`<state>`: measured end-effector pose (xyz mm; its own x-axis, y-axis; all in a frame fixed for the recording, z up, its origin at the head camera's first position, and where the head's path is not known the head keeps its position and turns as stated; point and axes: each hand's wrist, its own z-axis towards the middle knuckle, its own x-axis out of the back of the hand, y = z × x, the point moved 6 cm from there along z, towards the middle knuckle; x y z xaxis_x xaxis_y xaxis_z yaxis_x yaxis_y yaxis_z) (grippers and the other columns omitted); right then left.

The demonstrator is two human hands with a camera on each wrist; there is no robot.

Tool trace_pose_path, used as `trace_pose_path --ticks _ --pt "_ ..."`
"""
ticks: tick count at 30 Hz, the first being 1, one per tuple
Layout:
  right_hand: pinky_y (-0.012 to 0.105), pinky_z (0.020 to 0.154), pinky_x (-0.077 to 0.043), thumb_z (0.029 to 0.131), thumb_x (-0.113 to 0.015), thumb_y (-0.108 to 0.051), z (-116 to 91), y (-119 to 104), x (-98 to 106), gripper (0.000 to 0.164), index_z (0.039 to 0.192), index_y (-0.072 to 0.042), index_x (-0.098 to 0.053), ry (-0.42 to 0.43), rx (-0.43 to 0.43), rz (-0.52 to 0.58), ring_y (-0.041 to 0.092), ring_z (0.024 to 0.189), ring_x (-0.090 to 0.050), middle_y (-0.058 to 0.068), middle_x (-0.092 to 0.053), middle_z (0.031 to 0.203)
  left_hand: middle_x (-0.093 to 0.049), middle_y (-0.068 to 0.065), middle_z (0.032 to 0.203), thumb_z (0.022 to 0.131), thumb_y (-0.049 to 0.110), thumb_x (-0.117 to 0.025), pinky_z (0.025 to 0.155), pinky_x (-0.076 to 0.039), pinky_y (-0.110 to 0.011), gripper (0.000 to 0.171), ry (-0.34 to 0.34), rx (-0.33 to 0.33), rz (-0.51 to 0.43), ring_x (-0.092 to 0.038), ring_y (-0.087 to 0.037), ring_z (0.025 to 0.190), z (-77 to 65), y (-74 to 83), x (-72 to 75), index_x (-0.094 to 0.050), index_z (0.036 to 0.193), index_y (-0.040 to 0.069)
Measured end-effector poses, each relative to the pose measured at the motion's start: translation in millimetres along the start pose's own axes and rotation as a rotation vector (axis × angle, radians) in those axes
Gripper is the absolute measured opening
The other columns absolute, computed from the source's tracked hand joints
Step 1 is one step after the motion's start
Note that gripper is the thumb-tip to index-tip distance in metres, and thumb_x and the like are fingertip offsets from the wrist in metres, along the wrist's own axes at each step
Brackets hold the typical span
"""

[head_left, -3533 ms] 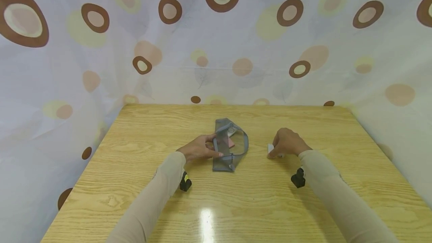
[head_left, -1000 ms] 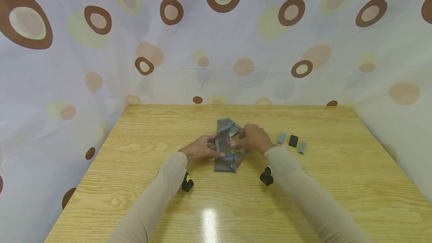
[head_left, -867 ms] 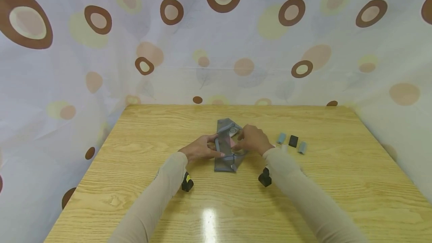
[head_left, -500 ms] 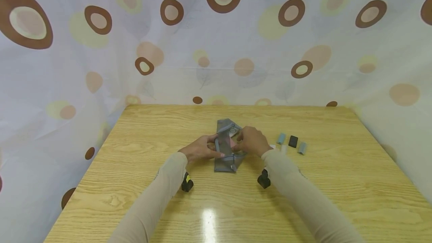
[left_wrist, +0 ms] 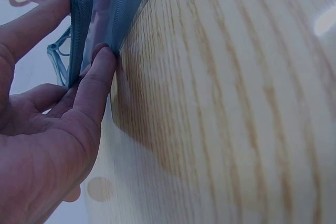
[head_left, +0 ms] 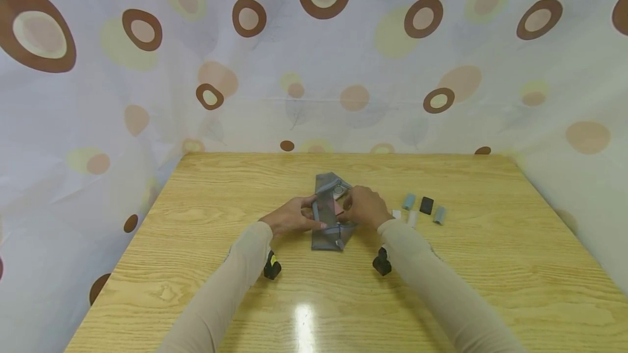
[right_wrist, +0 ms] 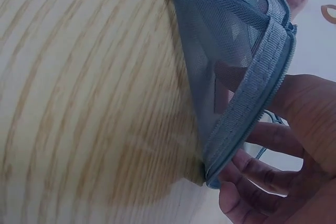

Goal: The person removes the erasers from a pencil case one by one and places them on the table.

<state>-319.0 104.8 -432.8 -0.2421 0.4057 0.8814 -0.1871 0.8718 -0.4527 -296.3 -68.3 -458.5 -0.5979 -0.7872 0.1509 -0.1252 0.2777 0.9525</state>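
A grey mesh zip pouch [head_left: 325, 238] lies on the wooden table with its zipped mouth spread towards the right. My left hand [head_left: 293, 217] grips the pouch's left side between thumb and fingers; the left wrist view shows its fingertips on the zip edging [left_wrist: 79, 19]. My right hand [head_left: 365, 207] reaches into the mouth. In the right wrist view one digit shows through the mesh [right_wrist: 199, 40], close to a pink block [right_wrist: 220, 95]; whether it pinches the block is hidden. A pale item with a round mark [head_left: 338, 190] also sits in the pouch.
Right of the pouch, small pieces lie on the table [head_left: 304, 282]: two blue ones [head_left: 409, 201] [head_left: 439, 215], a black one [head_left: 427, 205] and two white ones [head_left: 396, 214] [head_left: 412, 218]. A patterned curtain [head_left: 314, 80] hangs behind and at both sides.
My right hand has left a white piece at the right and come over into the pouch. Since then it has shifted slightly towards me. The left hand keeps its hold.
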Motion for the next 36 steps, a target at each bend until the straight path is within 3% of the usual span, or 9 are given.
trace_pose_path --ticks 6,13,21,28,36 --pt "0.044 0.078 -0.060 0.079 -0.088 -0.031 0.8 0.5 -1.8 0.033 0.099 -0.005 -0.081 0.022 -0.003 0.010 0.030 0.095 -0.070 0.010 -0.075 0.110 -0.046 -0.018 0.148 0.090 0.005 -0.077 0.113 -0.040 -0.048 0.093 0.004 0.006 -0.002 -0.059 -0.030 0.127 0.3 -0.2 0.4 -0.019 0.163 0.009" --pt "0.029 0.057 -0.048 0.081 -0.087 -0.027 0.7 -0.4 -3.5 0.018 0.084 -0.010 -0.082 0.029 -0.007 0.040 0.016 0.069 -0.055 0.000 -0.074 0.090 -0.046 -0.019 0.147 0.091 0.005 -0.076 0.112 -0.042 -0.048 0.092 0.002 0.001 0.006 -0.060 -0.031 0.125 1.0 0.0 0.0 -0.018 0.163 0.008" --pt "0.027 0.058 -0.049 0.081 -0.087 -0.025 0.7 -2.1 -3.6 0.021 0.092 -0.008 -0.082 0.047 -0.002 0.043 0.014 0.069 -0.055 0.002 -0.077 0.094 -0.048 -0.018 0.146 0.090 0.006 -0.077 0.112 -0.041 -0.048 0.092 0.002 0.008 0.004 -0.060 -0.030 0.126 0.4 0.4 -0.1 -0.020 0.163 0.012" --pt "0.026 0.053 -0.041 0.079 -0.088 -0.027 3.4 -2.6 -4.8 0.019 0.087 -0.010 -0.083 0.043 -0.012 0.075 0.014 0.064 -0.051 -0.002 -0.073 0.081 -0.050 -0.017 0.144 0.090 0.007 -0.077 0.112 -0.042 -0.049 0.092 0.010 0.006 0.016 -0.060 -0.030 0.126 0.0 -0.4 0.9 -0.021 0.163 0.013" --pt "0.026 0.055 -0.043 0.080 -0.088 -0.026 2.6 -2.8 -6.1 0.016 0.089 -0.012 -0.083 0.047 -0.014 0.088 0.014 0.067 -0.053 -0.001 -0.076 0.090 -0.047 -0.017 0.146 0.090 0.005 -0.077 0.110 -0.044 -0.047 0.092 0.010 0.007 -0.004 -0.059 -0.031 0.127 0.2 0.1 -0.1 -0.021 0.163 0.012"
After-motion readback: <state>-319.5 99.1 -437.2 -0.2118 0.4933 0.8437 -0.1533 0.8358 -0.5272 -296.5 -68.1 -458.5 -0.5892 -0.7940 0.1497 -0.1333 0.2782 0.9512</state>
